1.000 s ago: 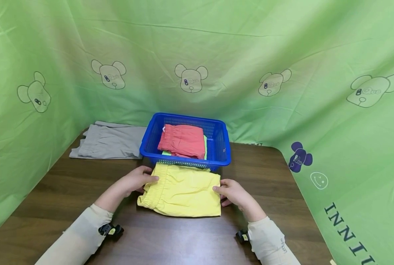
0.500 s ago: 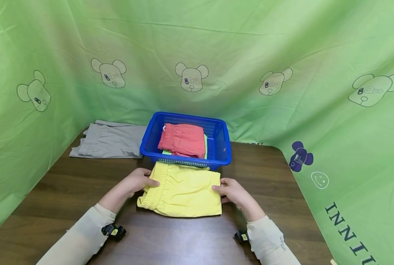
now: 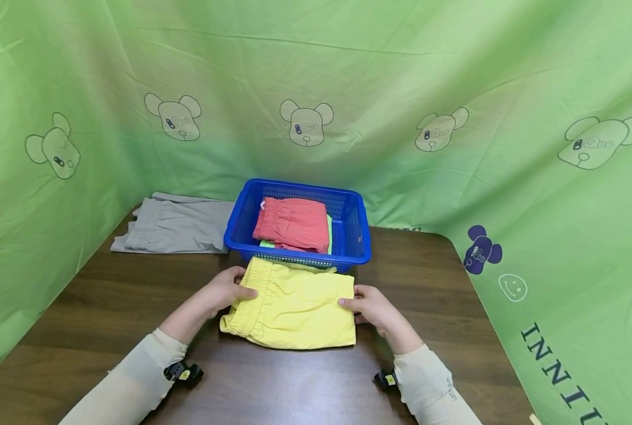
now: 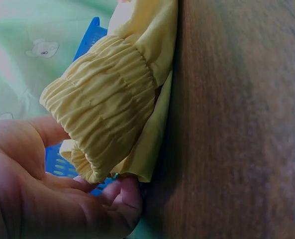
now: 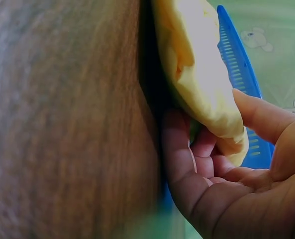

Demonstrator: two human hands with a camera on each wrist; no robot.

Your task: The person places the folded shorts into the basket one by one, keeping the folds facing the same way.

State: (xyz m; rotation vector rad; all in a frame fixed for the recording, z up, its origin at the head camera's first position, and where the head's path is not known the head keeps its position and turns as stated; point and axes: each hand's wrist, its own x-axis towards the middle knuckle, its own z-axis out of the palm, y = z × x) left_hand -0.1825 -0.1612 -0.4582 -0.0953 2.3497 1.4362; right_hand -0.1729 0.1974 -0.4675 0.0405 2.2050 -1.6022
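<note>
Folded yellow shorts (image 3: 300,307) with a gathered elastic waistband (image 4: 107,94) lie before me on the table, just in front of the blue basket. My left hand (image 3: 222,293) grips the waistband end, thumb on top and fingers curled underneath. At the opposite end, my right hand (image 3: 371,306) holds the hem side the same way, its fingers (image 5: 179,149) tucked below the cloth. In the right wrist view a dark gap shows between cloth and table near the fingers.
Behind the shorts stands a blue basket (image 3: 366,236) with folded red shorts (image 3: 297,221) over a bright green cloth (image 3: 330,233). Folded grey garments (image 3: 180,227) lie left of it. A green printed curtain (image 3: 369,71) hangs round the brown table (image 3: 427,271).
Both thumbs have slid slightly farther in over the yellow cloth, and the waistband's far edge sits a little higher. The basket and grey garments stay put.
</note>
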